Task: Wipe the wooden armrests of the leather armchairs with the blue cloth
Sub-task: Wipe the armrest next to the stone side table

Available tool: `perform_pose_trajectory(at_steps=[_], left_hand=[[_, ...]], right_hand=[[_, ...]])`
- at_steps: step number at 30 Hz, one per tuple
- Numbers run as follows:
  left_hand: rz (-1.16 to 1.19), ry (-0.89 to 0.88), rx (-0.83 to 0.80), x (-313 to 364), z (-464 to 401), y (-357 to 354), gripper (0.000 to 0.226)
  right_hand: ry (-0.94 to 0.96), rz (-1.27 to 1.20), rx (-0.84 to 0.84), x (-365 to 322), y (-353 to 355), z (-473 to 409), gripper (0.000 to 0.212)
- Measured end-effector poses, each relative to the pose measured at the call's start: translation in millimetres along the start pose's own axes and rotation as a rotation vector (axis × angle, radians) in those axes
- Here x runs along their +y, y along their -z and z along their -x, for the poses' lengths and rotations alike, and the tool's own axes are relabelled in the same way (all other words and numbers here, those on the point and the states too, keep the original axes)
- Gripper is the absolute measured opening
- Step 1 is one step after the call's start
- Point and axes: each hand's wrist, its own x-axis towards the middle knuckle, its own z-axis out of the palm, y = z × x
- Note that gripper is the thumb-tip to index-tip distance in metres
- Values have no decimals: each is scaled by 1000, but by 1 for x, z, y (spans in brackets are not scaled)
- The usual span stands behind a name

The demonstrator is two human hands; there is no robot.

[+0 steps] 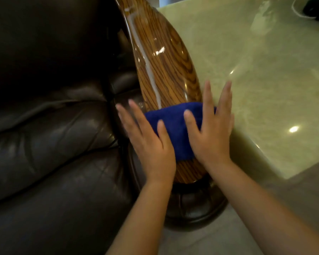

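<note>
- Your fingers (pixel 207 92) are spread wide and flat on both hands, so you are pressing, not pinching; nothing is gripped.
- Your right hand (pixel 210 137) lies palm-down on the right part of the cloth (pixel 173 124), its outer fingers reaching past the edge over the table (pixel 265 61), likely to keep pressure even.
- Your left hand (pixel 151 142) flattens the cloth's left edge, fingertips hanging over toward the armchair (pixel 53 135).
- The cloth sits folded across the near end of the armrest (pixel 160 57), touching the glossy wood.
- Most of the wood lies ahead of the cloth, so a push away from you looks like the sensible stroke.
</note>
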Motion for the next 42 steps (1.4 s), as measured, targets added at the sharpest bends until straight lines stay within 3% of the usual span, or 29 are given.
perform_pose_trajectory(at_steps=[5, 12, 19, 22, 25, 34, 42], left_hand=[[8, 57, -81, -7, 28, -2, 57], [-124, -25, -121, 3, -47, -11, 64], [-121, 78, -178, 15, -120, -17, 62], [-214, -15, -191, 19, -113, 2, 66], [-254, -130, -388, 11, -100, 11, 63], [-435, -101, -531, 12, -125, 4, 69], [-447, -58, -561, 23, -179, -7, 69]], right_hand=[[24, -52, -107, 9, -3, 39, 62], [37, 92, -133, -6, -11, -26, 69], [15, 187, -216, -30, -19, -104, 71], [42, 233, -229, -36, -6, -95, 67], [84, 223, -331, -33, -3, -80, 62], [57, 297, -463, -32, -9, -106, 65], [73, 306, -501, -41, -18, -159, 66]])
